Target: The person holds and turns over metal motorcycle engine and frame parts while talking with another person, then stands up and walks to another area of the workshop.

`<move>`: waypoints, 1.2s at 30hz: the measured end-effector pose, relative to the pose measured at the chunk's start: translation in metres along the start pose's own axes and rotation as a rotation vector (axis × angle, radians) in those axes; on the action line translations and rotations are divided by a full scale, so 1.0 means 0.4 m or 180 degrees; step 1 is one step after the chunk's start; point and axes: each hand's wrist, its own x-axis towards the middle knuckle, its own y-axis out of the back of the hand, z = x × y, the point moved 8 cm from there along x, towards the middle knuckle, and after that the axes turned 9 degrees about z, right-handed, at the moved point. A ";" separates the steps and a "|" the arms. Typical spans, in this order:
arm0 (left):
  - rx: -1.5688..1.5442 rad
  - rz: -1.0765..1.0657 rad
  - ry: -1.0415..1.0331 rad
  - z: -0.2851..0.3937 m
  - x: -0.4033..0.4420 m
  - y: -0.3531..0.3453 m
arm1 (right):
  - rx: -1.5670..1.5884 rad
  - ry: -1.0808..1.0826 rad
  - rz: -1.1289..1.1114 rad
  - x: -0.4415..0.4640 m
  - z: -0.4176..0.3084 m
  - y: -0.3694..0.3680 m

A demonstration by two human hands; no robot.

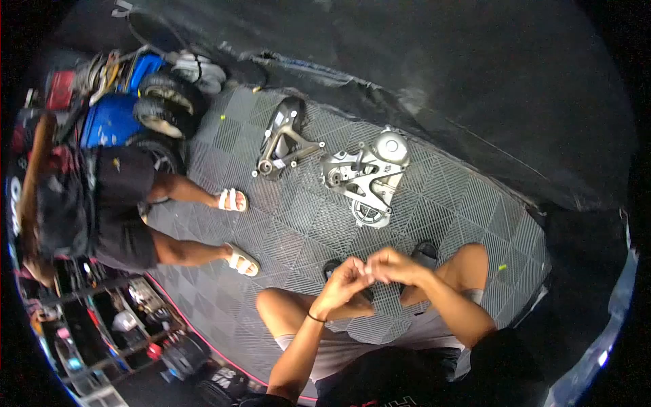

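Note:
My left hand and my right hand meet above the floor between my bent knees. Both have their fingers drawn together in a pinch, with the fingertips close or touching. Whatever they hold, if anything, is too small to make out. Beyond them on the floor lie silver metal engine covers and a bracket, grouped together, with a round cover at the top and a ringed one at the bottom. Left of these rests a metal frame arm with a black part against it. Neither hand touches these parts.
Another person in dark clothes and white sandals stands at the left. Behind are stacked wheels and a blue case. A compartmented shelf with small items is at lower left. Black sheeting borders the tiled floor.

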 end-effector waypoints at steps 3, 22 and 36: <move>0.0904 0.0402 -0.0635 -0.180 0.339 0.031 | -0.2647 0.0470 0.1538 0.225 0.070 0.409; 0.1651 0.1626 -0.2043 -0.273 0.446 0.256 | -0.3932 -0.0338 0.1915 0.649 0.387 0.723; 0.2098 0.1286 -0.1160 -0.450 0.626 0.222 | -0.2277 0.0143 0.1680 0.378 0.152 0.661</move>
